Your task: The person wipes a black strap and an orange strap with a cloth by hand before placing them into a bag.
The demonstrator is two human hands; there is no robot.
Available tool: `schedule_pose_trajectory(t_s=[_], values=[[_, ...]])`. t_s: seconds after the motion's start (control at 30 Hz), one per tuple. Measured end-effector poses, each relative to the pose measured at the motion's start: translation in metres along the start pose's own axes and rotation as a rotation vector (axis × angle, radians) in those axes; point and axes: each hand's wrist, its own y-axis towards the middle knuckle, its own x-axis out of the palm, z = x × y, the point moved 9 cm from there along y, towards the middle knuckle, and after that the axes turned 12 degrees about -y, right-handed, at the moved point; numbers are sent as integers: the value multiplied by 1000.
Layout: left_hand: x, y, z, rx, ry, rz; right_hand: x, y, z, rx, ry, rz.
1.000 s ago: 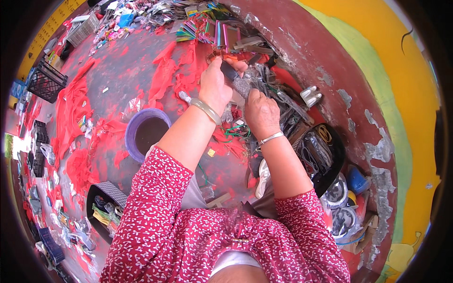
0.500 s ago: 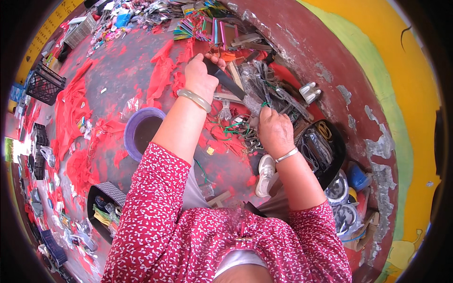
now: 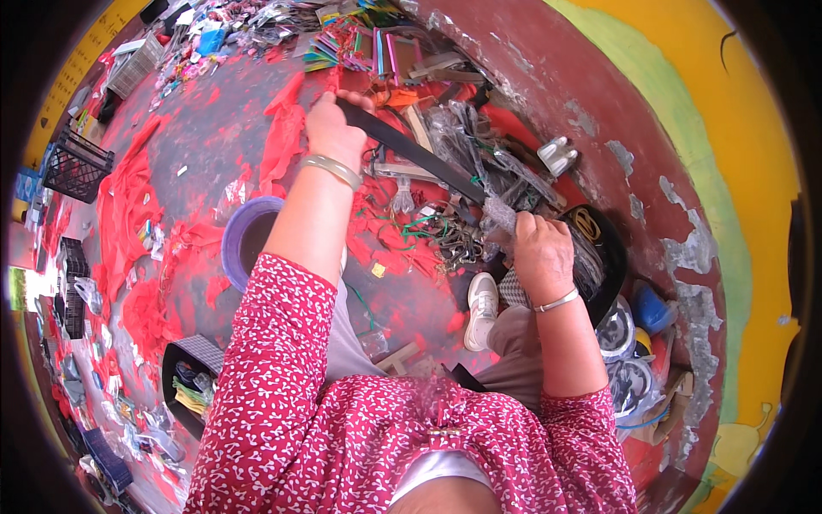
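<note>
Right now I'm mid-stretch: left hand (image 3: 332, 133) fisted round far end of long flat black strap (image 3: 411, 152), right hand (image 3: 539, 257) pinching its plastic-wrapped near end, strap taut btwn them above littered red floor (image 3: 214, 128). Next move, I reckon, needs firm grip w/ both.

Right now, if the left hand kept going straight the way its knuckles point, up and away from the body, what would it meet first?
Probably the row of colourful flat packets lying on the floor beyond the left hand, which grips a black strap. Only red scraps lie nearer, off to one side. Depth is hard to judge in this fisheye view.
</note>
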Motion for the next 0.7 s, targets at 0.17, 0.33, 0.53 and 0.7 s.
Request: schedule_pose_trajectory(t_s=[0.17, 0.33, 0.53, 0.7], values=[[17, -3, -6, -64, 49, -137, 15, -1, 8, 176, 204, -140], [21, -49, -76, -358, 248, -285, 15, 26, 9, 266, 176, -23], [36, -108, -111, -373, 205, -397, 8, 61, -31, 164, 99, 116], [45, -88, -79, -185, 165, -346, 3, 77, -57, 117, 137, 95]])
